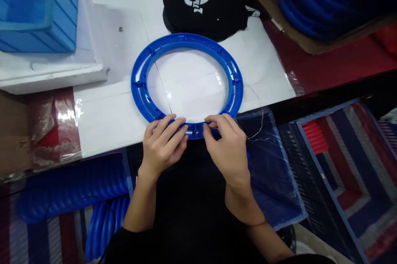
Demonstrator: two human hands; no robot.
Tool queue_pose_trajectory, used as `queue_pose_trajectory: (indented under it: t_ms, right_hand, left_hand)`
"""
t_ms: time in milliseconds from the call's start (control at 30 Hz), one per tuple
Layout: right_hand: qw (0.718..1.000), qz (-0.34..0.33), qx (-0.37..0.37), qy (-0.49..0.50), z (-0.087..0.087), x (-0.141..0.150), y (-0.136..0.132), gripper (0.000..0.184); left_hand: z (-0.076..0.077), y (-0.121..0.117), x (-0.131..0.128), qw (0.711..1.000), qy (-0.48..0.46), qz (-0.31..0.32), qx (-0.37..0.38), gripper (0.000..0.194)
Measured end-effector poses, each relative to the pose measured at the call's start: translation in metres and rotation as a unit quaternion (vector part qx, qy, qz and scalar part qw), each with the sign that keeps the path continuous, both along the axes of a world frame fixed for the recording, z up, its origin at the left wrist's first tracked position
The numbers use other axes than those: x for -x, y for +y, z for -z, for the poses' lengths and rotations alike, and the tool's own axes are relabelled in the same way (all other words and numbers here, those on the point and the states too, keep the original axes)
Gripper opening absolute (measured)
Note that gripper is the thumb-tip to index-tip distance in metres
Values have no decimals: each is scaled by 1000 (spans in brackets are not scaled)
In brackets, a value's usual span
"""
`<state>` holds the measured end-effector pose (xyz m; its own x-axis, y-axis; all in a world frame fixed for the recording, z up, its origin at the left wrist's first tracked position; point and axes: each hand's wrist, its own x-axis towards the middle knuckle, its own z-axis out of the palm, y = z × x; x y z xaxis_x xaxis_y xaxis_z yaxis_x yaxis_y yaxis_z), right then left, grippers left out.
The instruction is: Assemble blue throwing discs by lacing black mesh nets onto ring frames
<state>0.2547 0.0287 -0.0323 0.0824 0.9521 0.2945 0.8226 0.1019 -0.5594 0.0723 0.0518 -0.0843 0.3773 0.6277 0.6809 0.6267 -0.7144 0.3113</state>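
Observation:
A blue plastic ring lies on the white table covering, with its ribbed, hollow side facing up. At its near edge, my left hand bends its fingers over the rim, the thumb on the near side. A short way to the right, my right hand pinches the same rim between thumb and fingers. Whether a small part sits under my fingertips is hidden. Just beyond the ring's far side is a heap of black fabric with white "Throw Ball" print.
A blue bin stands on a white foam block at left. At upper right, a cardboard box holds several blue rings. Below the table are stacked blue rings and a striped-lined crate. Thin thread hangs off the edge.

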Motion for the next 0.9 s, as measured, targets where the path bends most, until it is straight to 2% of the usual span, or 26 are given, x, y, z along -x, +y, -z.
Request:
queue_pose_trajectory:
  t_ms: [267, 467, 567, 667, 767, 900]
  right_hand:
    - [999, -1, 34, -18, -1, 5, -1, 18]
    - [999, -1, 45, -30, 0, 5, -2, 20]
    - [998, -6, 51, -36, -1, 6, -2, 20]
    - [997, -8, 60, -44, -2, 6, -1, 21]
    - [996, -15, 70, -43, -6, 2, 0, 21]
    - [994, -80, 70, 36, -14, -19, -2, 24]
  left_hand:
    - [-21, -8, -5, 997, 8, -19, 70, 19]
    - [-34, -6, -21, 996, 25, -69, 42, 12]
    - [-40, 1, -27, 994, 86, -41, 61, 18]
    - [-44, 10, -28, 986, 126, 3, 112, 20]
    - [-52, 18, -28, 973, 151, 16, 173, 18]
    - [-68, 28, -32, 946, 220, 25, 239, 20]
